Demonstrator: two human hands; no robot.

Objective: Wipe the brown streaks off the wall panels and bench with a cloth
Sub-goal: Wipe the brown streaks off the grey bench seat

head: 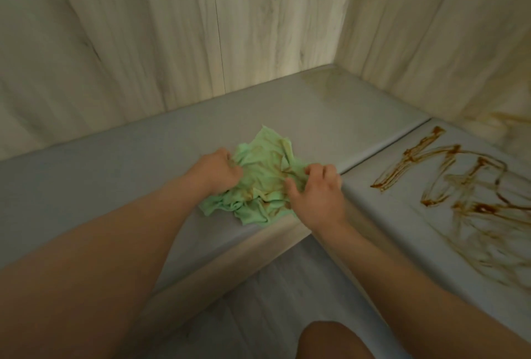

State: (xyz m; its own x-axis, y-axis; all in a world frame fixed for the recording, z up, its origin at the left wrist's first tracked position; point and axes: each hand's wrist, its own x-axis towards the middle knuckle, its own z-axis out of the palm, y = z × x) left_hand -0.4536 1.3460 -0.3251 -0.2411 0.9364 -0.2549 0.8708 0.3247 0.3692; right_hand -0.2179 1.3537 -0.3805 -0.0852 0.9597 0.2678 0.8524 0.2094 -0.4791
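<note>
A crumpled light-green cloth [263, 177], stained brown in places, lies on the grey bench [115, 163] near its front edge. My left hand [219, 170] grips the cloth's left side with curled fingers. My right hand [317, 192] pinches the cloth's right side. Thick brown streaks [448, 175] cover the right bench section. Fainter brown smears [505, 120] mark the right wall panel [431, 42] low down. The back wall panels [143, 42] are pale wood grain.
The two bench sections meet at a seam [388, 146] in the corner. A faint dull patch [330, 86] shows on the bench near the corner. Pale floor [273, 301] lies below the bench front, and a knee [339, 341] shows at the bottom.
</note>
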